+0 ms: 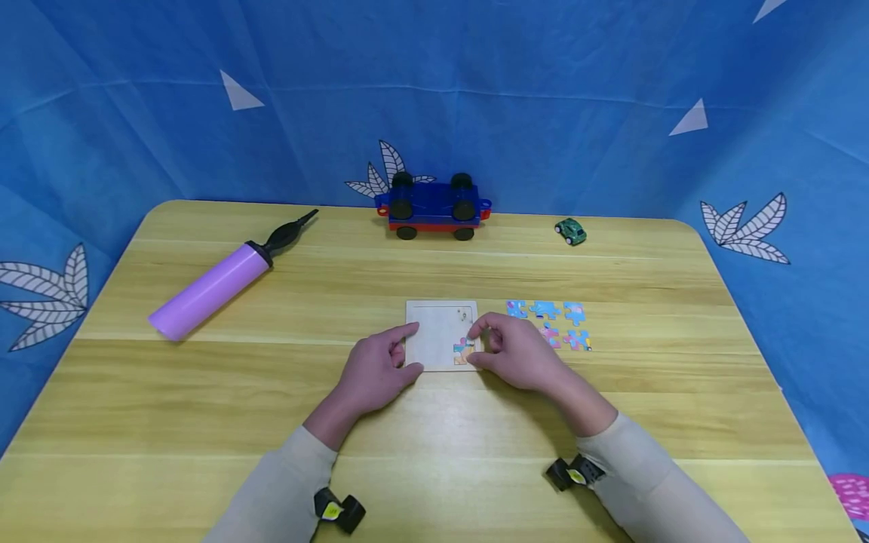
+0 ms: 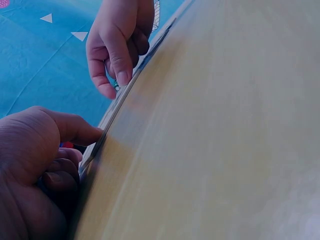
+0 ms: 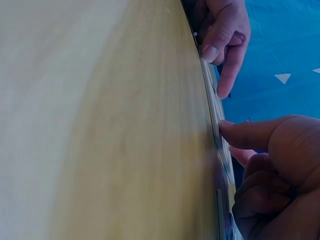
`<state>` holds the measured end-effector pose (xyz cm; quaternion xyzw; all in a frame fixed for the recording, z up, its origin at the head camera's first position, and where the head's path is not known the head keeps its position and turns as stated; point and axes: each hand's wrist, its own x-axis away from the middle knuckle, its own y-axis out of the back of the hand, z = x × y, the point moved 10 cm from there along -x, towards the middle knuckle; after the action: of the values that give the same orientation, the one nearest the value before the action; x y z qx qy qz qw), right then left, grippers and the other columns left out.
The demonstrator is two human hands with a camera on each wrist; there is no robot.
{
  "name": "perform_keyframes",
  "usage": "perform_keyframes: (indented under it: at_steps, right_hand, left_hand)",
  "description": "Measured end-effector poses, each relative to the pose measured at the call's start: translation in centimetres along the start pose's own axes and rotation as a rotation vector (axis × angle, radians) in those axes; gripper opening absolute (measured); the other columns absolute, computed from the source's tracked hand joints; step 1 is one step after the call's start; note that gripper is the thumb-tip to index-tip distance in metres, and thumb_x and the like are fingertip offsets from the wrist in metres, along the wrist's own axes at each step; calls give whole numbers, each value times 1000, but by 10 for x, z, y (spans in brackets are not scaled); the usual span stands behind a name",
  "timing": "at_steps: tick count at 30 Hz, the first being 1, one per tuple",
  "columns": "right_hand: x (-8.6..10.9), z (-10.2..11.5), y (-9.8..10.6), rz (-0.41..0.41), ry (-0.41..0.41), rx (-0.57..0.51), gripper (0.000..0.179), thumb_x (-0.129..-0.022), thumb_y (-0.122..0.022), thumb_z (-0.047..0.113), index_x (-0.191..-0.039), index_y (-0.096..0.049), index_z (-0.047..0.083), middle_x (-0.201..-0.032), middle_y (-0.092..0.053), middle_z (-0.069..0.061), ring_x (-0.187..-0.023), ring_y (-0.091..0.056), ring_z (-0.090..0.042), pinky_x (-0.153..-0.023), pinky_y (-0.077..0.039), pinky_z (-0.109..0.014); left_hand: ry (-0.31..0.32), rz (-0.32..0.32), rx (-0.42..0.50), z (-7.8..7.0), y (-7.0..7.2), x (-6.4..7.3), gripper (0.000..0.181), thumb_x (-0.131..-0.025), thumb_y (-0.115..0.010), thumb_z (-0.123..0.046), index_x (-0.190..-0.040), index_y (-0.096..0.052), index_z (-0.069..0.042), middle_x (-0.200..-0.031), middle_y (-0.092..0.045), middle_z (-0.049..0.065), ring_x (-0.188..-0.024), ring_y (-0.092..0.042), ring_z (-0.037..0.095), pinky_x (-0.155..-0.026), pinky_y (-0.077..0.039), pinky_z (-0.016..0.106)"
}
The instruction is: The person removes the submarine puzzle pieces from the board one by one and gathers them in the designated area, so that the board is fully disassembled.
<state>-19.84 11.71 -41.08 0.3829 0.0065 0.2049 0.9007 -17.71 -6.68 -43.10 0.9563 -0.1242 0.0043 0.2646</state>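
Note:
A pale square puzzle board [image 1: 431,332] lies flat on the table. My left hand [image 1: 376,369] holds it at its left side, index finger on the left edge and thumb at the lower left corner. At the board's lower right are colourful jigsaw puzzle pieces [image 1: 462,351]. There my right hand [image 1: 519,348] has thumb and index finger on a puzzle piece, largely hidden by the fingers. The left wrist view shows the left thumb [image 2: 82,129] against the board's rim. In the right wrist view the right thumb [image 3: 245,132] touches the near edge.
Several loose blue and pink pieces [image 1: 573,313] lie right of the board, partly behind the right hand. Farther back are an upturned blue and red toy vehicle [image 1: 434,204] and a small green toy car [image 1: 571,231]. A purple hand pump [image 1: 210,290] lies at the left.

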Motion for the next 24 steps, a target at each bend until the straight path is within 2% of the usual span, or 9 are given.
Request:
perform_keyframes:
  at_steps: [11, 18, 24]
  right_hand:
    - [-9, 2, -2, 16, -20, 21, 23, -87, -80, 18, -106, -67, 14, -61, -46, 0, -51, -41, -16, -55, -35, -34]
    - [-13, 6, -2, 16, -5, 19, 23, -88, -79, 20, -106, -67, 14, -61, -46, 0, -51, -42, -16, -53, -35, -34]
    - [-10, 6, -8, 72, 2, 20, 26, -84, -82, 18, -105, -66, 16, -60, -44, 1, -50, -40, -14, -53, -36, -33]
  left_hand:
    - [35, 14, -2, 3, -1, -1, 60, -83, -80, -10, -139, -59, -5, -57, -35, -7, -51, -28, 8, -72, -42, 33]
    - [18, 11, -2, 3, -1, 0, 60, -83, -80, -9, -139, -59, -5, -58, -35, -7, -51, -28, 8, -73, -41, 34]
    - [6, 8, -9, 2, -1, 0, 59, -83, -80, -10, -139, -59, -5, -57, -34, -8, -51, -27, 8, -73, -41, 34]
